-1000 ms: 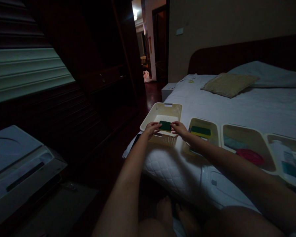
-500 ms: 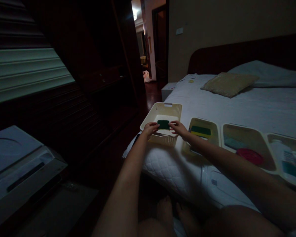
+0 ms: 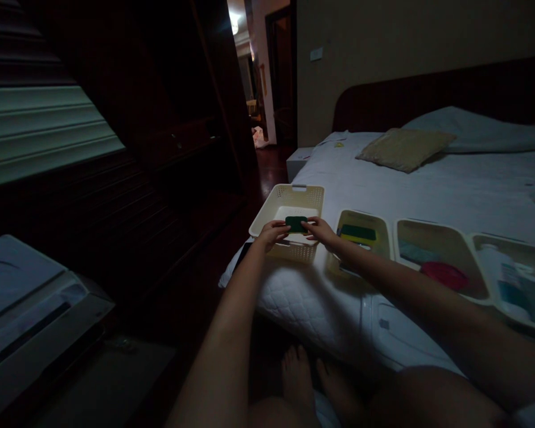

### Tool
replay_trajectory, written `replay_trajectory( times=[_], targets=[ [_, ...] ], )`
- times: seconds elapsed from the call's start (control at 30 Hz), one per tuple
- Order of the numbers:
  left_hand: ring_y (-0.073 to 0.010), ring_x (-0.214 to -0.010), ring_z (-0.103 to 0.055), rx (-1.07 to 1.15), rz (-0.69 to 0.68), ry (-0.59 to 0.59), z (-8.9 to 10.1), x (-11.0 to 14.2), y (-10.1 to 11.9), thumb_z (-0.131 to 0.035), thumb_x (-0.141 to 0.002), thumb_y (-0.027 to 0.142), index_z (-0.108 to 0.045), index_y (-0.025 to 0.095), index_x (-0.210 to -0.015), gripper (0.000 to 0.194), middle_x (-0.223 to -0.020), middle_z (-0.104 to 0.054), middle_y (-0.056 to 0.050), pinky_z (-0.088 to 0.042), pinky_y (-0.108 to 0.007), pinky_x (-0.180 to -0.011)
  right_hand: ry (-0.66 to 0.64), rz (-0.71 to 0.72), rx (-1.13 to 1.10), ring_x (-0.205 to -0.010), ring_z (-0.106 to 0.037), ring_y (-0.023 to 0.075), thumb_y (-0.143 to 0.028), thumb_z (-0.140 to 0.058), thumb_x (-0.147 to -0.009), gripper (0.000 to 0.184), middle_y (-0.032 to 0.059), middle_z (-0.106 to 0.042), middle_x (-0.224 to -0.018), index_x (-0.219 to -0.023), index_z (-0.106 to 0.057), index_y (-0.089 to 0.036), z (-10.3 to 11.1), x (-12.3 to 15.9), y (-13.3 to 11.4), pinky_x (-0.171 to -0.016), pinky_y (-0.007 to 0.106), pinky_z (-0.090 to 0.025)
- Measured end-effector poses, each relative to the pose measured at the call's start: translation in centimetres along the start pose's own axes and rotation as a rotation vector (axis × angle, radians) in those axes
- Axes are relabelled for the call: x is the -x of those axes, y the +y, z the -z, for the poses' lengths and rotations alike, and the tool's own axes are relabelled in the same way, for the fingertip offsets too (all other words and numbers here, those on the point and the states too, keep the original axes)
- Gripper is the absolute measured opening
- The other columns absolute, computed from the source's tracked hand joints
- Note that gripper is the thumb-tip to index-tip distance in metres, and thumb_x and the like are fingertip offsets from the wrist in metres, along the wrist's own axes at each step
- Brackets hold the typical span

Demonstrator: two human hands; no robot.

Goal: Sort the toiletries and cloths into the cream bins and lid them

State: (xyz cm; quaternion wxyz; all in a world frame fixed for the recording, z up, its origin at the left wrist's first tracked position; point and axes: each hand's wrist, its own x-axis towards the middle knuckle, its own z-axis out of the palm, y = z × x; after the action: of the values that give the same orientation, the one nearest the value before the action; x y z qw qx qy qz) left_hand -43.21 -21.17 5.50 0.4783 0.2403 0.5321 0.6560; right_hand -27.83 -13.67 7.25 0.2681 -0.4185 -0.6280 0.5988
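A dark green scouring pad (image 3: 296, 224) is pinched between my left hand (image 3: 273, 232) and my right hand (image 3: 319, 230), one hand on each end. Both hands hold it over the near rim of a cream perforated basket (image 3: 299, 196) that stands at the edge of the white bed (image 3: 428, 196). Just right of my right hand, a cream tray (image 3: 383, 223) holds another green and yellow sponge (image 3: 357, 233).
More cream trays run to the right, one with a red lid (image 3: 443, 276), one with a bottle (image 3: 502, 274). A tan pillow (image 3: 403, 148) lies further up the bed. Dark wooden cabinets stand on the left, a white appliance (image 3: 31, 309) at lower left, my bare feet (image 3: 310, 380) below.
The pad has shifted slightly between my fingers and now sits flatter. My head has turned a little to the right, so everything sits further left in view.
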Motion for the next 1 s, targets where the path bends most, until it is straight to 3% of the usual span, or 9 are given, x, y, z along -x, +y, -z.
replay_trajectory(
  times=[0.27,0.57,0.77,1.0],
  targets=[
    [-0.0116,-0.079,-0.062,-0.052,0.003,-0.05,-3.1,-0.3,1.0,-0.077,-0.054,0.006,-0.058,0.013,-0.079,0.032,-0.082,-0.062,-0.002,-0.048,-0.031,-0.087,0.085,0.041,0.012,-0.072,-0.06,0.0106,-0.026,-0.058,-0.083,0.02,0.0082,-0.063,-0.093,-0.099,-0.052,-0.015,2.6,0.2,-0.3,-0.057,0.019,-0.049],
    [-0.013,-0.08,-0.061,-0.099,-0.094,-0.079,-9.9,-1.1,2.3,-0.076,-0.054,0.008,-0.058,0.013,-0.076,0.028,-0.078,-0.06,-0.001,-0.046,-0.034,-0.086,0.171,0.128,0.15,-0.067,-0.057,0.0103,-0.026,-0.058,-0.082,0.02,0.0082,-0.064,-0.09,-0.098,-0.056,-0.014,8.7,-0.1,-2.7,-0.053,0.019,-0.047],
    [-0.0112,-0.076,-0.06,-0.135,-0.142,-0.16,-15.7,-0.3,2.5,-0.073,-0.056,0.006,-0.059,0.013,-0.077,0.026,-0.078,-0.061,-0.001,-0.046,-0.033,-0.086,0.221,0.218,0.247,-0.062,-0.055,0.0092,-0.025,-0.06,-0.081,0.023,0.0059,-0.063,-0.084,-0.099,-0.055,-0.013,14.1,2.5,-3.8,-0.053,0.019,-0.045],
    [-0.0132,-0.075,-0.061,-0.284,-0.154,-0.35,-23.7,1.9,-0.1,-0.074,-0.057,0.01,-0.061,0.013,-0.08,0.027,-0.078,-0.063,-0.002,-0.049,-0.035,-0.084,0.246,0.163,0.211,-0.062,-0.058,0.0093,-0.021,-0.063,-0.079,0.02,0.0021,-0.063,-0.074,-0.097,-0.055,-0.014,23.3,8.5,-1.8,-0.057,0.02,-0.046]
  ],
)
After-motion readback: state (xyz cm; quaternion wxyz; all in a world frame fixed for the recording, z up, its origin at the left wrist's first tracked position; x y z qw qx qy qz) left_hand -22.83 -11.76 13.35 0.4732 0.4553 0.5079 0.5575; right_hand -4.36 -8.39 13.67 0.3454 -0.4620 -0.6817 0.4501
